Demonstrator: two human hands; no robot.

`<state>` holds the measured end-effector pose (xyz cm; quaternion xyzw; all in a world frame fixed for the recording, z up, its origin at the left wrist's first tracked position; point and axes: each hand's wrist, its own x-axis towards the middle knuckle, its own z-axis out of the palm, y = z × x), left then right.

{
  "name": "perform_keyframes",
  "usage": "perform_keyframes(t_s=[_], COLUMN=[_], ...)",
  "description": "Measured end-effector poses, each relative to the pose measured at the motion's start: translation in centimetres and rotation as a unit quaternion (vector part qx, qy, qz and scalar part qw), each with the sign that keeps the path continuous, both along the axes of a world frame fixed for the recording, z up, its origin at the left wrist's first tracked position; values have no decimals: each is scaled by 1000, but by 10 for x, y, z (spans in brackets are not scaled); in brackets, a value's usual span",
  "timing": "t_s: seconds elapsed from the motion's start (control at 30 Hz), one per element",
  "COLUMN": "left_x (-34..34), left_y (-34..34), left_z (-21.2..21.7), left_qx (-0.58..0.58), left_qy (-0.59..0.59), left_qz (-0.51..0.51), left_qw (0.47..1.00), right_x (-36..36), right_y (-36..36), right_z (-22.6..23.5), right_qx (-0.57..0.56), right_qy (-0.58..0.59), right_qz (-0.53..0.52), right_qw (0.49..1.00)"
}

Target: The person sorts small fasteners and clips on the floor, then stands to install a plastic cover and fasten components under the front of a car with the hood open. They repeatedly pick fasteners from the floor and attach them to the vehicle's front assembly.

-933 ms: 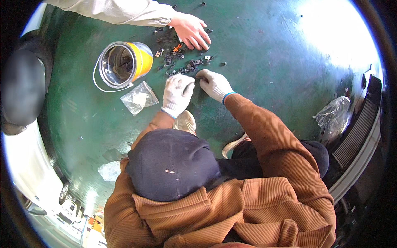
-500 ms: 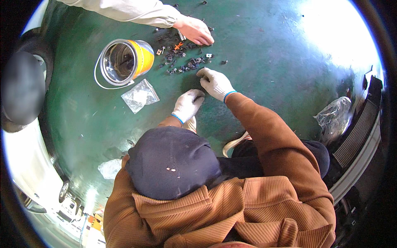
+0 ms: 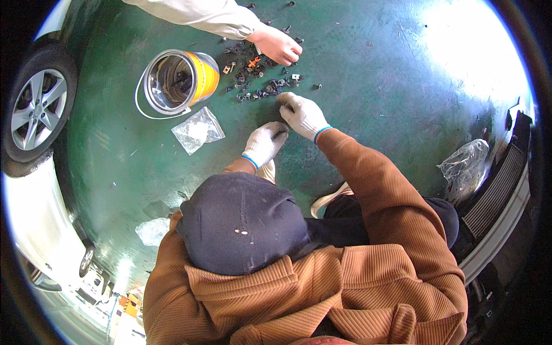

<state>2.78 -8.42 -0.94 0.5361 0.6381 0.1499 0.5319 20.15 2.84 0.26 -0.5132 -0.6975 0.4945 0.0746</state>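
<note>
My right hand (image 3: 303,117), in a white knit glove with a blue cuff, is at the near edge of a pile of small dark screws and clips (image 3: 269,88). Its fingers are curled and pinched together; what they hold, if anything, is hidden. Just below and to the left, my left hand (image 3: 264,144) wears the same kind of glove. Its fingers are bent inward and closed, and I cannot make out anything in them. An orange clip (image 3: 254,62) stands out in the pile. Another person's bare hand (image 3: 278,46) reaches over the pile's far side.
A clear-walled bucket with a yellow band (image 3: 208,77) lies open-mouthed left of the pile. Near it is a clear zip bag (image 3: 199,131). Crumpled plastic (image 3: 463,167) lies right, beside a radiator-like part (image 3: 495,190). A car wheel (image 3: 38,109) stands far left.
The other person's hand has shifted slightly over the pile. My hands keep nearly the same pose beside it. The whole view has moved a little.
</note>
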Motion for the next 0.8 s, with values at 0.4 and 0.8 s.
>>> perform_keyframes(t_s=[0.4, 0.8], left_x=[-2, 1], left_y=[-5, -5], left_z=[-22, -13], left_qx=[-8, 5], left_qy=[71, -28], left_qz=[-92, 25], left_qw=[993, 999], right_x=[-23, -12], right_y=[2, 6], right_z=[7, 3], right_qx=[-43, -43], right_qy=[4, 10], right_qz=[78, 52], right_qw=[996, 998])
